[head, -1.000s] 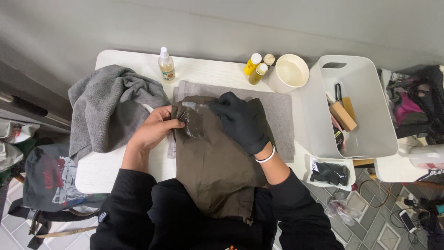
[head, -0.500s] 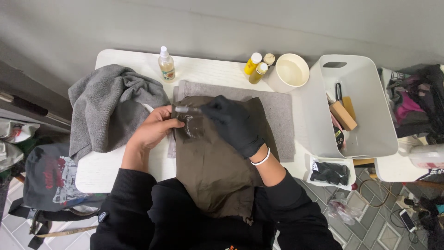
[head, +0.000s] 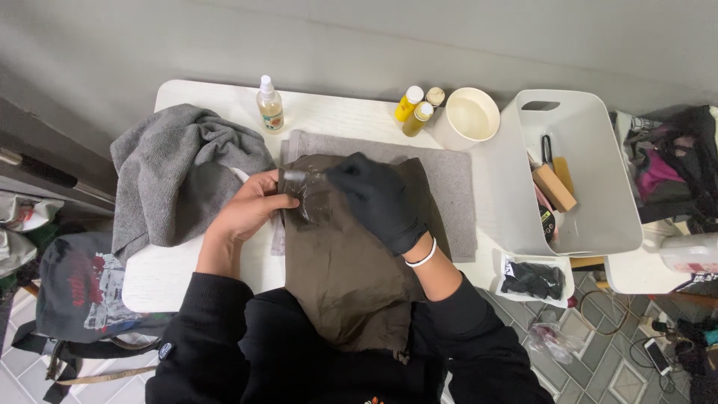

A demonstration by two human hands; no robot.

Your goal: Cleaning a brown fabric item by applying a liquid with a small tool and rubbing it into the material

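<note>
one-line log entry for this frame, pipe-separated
left hand: bare, holds clear plastic film | right hand: black glove, presses film | under: brown garment on grey mat | left of it: grey towel

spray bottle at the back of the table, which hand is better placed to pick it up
Likely the left. The bare left hand rests at the brown garment's left edge, below the spray bottle. The gloved right hand lies farther right, pressing on the garment, and would have to cross over.

Orange-labelled spray bottle [head: 270,105] stands behind grey towel [head: 176,173].
</note>
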